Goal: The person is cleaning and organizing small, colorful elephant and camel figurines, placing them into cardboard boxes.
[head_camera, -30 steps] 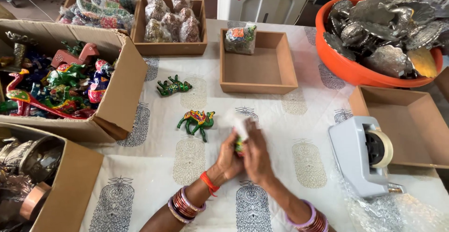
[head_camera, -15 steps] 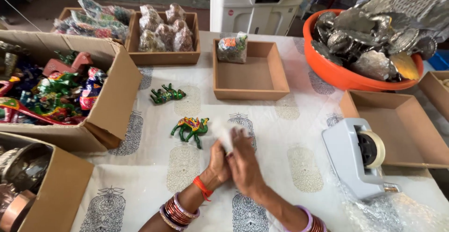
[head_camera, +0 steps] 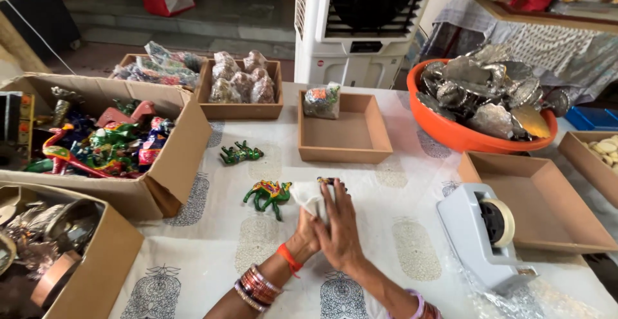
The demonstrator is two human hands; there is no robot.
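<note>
My left hand (head_camera: 307,231) and my right hand (head_camera: 339,229) are pressed together at the table's front middle, both closed around a small painted figurine (head_camera: 326,181) partly covered in clear bubble wrap (head_camera: 308,196). Only the figurine's dark tip shows above my fingers. A green painted animal figurine (head_camera: 269,195) lies on the cloth just left of my hands. Another green figurine (head_camera: 239,154) lies farther back.
A grey tape dispenser (head_camera: 481,231) stands to the right, by an open brown tray (head_camera: 539,211). A brown tray (head_camera: 344,132) behind holds one wrapped piece. An orange tub (head_camera: 458,132) holds metal pieces. Cardboard boxes (head_camera: 168,171) of figurines stand left.
My hands have stayed together on the wrapped figurine, turning it slightly so that its tip shows above my fingers. The view has tilted up a little.
</note>
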